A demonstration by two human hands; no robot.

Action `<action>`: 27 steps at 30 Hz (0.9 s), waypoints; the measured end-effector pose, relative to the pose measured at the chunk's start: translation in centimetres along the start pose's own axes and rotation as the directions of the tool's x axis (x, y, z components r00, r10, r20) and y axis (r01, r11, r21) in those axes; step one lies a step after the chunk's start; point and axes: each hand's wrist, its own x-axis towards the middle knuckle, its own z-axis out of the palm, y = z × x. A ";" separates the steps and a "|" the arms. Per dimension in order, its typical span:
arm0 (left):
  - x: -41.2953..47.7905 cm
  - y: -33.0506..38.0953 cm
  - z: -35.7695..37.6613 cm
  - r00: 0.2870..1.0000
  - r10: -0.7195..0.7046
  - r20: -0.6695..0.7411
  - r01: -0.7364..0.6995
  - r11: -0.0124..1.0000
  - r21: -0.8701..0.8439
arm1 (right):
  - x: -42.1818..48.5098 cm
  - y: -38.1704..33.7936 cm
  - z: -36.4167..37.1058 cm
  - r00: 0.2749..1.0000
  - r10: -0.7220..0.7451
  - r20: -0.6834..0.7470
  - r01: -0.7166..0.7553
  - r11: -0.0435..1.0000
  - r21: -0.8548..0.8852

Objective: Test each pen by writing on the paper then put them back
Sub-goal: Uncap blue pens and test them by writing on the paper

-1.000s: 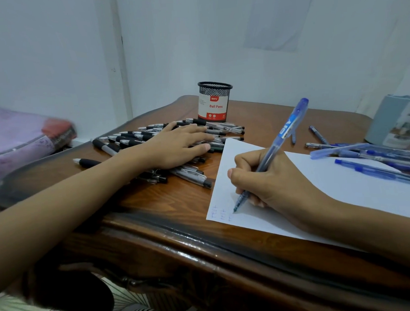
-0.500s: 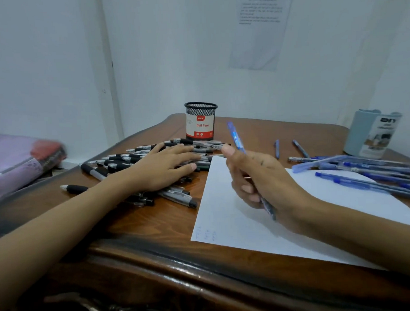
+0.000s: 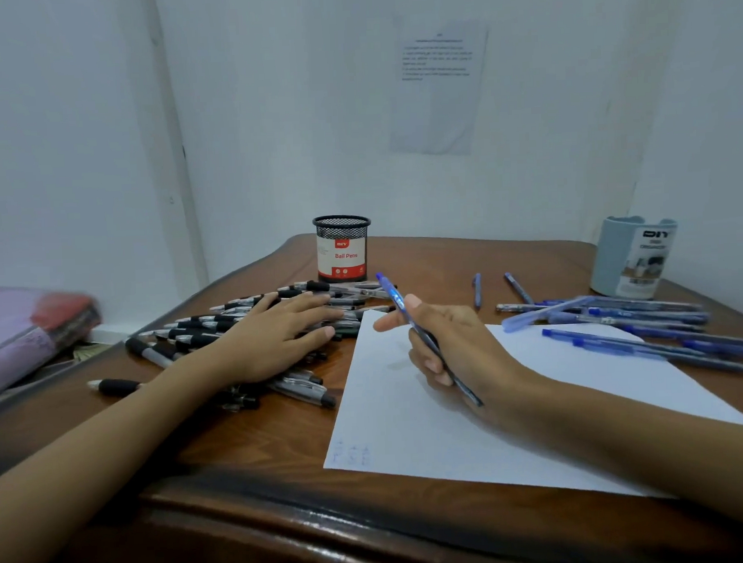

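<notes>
My right hand [image 3: 453, 346] grips a blue pen [image 3: 390, 292] above the white paper [image 3: 414, 420], its capped end pointing up and away, its tip down near my palm. Small blue marks [image 3: 352, 454] sit in the paper's near left corner. My left hand [image 3: 274, 336] rests flat, fingers straight, on a heap of black-and-silver pens [image 3: 218, 326] left of the paper. More blue pens [image 3: 627, 325] lie on the paper's right side.
A black mesh cup labelled Ball Pens [image 3: 343, 248] stands behind the heap. A pale blue holder [image 3: 632, 257] stands at the far right. The wooden table [image 3: 249, 448] has a raised front edge. A pink bundle [image 3: 27, 334] lies off the table's left.
My right hand lifted the blue pen off the paper and turned it so its tip points down toward my palm. The view tilted upward. My left hand stayed on the heap.
</notes>
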 end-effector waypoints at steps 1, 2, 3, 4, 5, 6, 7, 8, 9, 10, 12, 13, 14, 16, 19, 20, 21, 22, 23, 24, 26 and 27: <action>-0.1 0.0 0.0 1.000 -0.002 0.001 0.002 1.000 -0.003 | 0.3 0.0 -0.2 1.000 0.002 -0.012 -0.002 1.000 -0.016; -0.1 -0.1 -0.1 1.000 0.004 -0.002 -0.004 1.000 -0.012 | 0.9 -0.1 -0.4 0.999 0.015 -0.033 -0.016 1.000 -0.017; -0.1 -0.1 -0.1 1.000 0.012 -0.006 -0.013 1.000 -0.021 | 1.6 -0.3 -0.9 0.997 0.039 -0.065 -0.039 0.999 -0.007; -0.1 -0.2 -0.1 1.000 0.016 -0.003 -0.016 1.000 -0.022 | 2.6 -0.5 -1.5 0.992 0.070 -0.103 -0.070 0.998 -0.002; -0.2 -0.2 -0.1 1.000 0.017 -0.003 -0.018 1.000 -0.019 | 3.8 -0.7 -2.4 0.984 0.103 -0.144 -0.107 0.994 -0.019; -0.1 -0.2 -0.1 1.000 0.017 -0.005 -0.017 1.000 -0.020 | 5.2 -0.9 -3.5 0.974 0.136 -0.182 -0.149 0.987 -0.062; 0.0 -0.3 -0.1 1.000 0.016 -0.006 -0.016 1.000 -0.021 | 6.6 -1.1 -4.6 0.962 0.163 -0.219 -0.192 0.974 -0.120; 0.0 -0.2 -0.1 1.000 0.018 -0.007 -0.018 1.000 -0.021 | 8.1 -1.1 -5.9 0.950 0.180 -0.255 -0.231 0.955 -0.187; 0.0 -0.1 -0.1 1.000 0.023 -0.007 -0.023 1.000 -0.020 | 9.5 -1.1 -7.2 0.938 0.183 -0.295 -0.263 0.928 -0.263; 0.0 -0.2 -0.1 1.000 0.029 -0.009 -0.029 0.999 -0.019 | 10.7 -0.9 -8.6 0.928 0.170 -0.332 -0.288 0.894 -0.345; 0.0 -0.2 -0.1 0.999 0.039 -0.011 -0.039 0.999 -0.019 | 12.4 -0.2 -11.3 0.915 0.132 -0.382 -0.328 0.795 -0.511; 0.0 -0.2 -0.2 0.999 0.042 -0.009 -0.042 0.999 -0.018 | 12.8 0.1 -12.3 0.913 0.128 -0.387 -0.348 0.738 -0.577; 0.0 -0.1 -0.2 0.999 0.043 -0.008 -0.043 0.999 -0.020 | 13.1 0.5 -13.2 0.912 0.129 -0.388 -0.365 0.687 -0.629; 0.0 -0.1 -0.2 0.999 0.044 -0.013 -0.045 0.999 -0.022 | 13.4 1.4 -14.1 0.911 0.133 -0.389 -0.387 0.598 -0.702; 0.1 -0.2 -0.1 0.998 0.049 -0.026 -0.049 0.999 -0.016 | 14.2 2.8 -14.2 0.918 0.138 -0.373 -0.392 0.461 -0.796; 0.1 -0.2 -0.1 0.999 0.047 -0.027 -0.047 0.999 -0.014 | 14.5 3.0 -13.9 0.922 0.148 -0.358 -0.387 0.404 -0.829; 0.1 -0.3 -0.1 0.999 0.045 -0.028 -0.045 0.999 -0.012 | 14.7 3.4 -13.6 0.920 0.156 -0.360 -0.392 0.309 -0.867; 0.2 -0.4 0.0 0.999 0.044 -0.030 -0.044 0.999 -0.009 | 14.9 3.7 -13.5 0.916 0.145 -0.374 -0.398 0.212 -0.893; 0.2 -0.4 0.0 0.999 0.043 -0.032 -0.044 0.999 -0.008 | 14.9 3.6 -13.4 0.904 0.132 -0.406 -0.422 0.135 -0.896; 0.2 -0.4 -0.1 0.999 0.043 -0.032 -0.043 0.999 -0.008 | 15.1 3.6 -13.5 0.893 0.131 -0.432 -0.445 0.096 -0.891; 0.2 -0.5 -0.1 0.999 0.044 -0.028 -0.044 0.999 -0.010 | 15.0 2.7 -13.5 0.851 0.225 -0.474 -0.495 0.045 -0.868; 0.2 -0.5 -0.1 0.999 0.046 -0.028 -0.046 0.999 -0.009 | 14.9 2.2 -13.6 0.824 0.295 -0.484 -0.506 -0.003 -0.863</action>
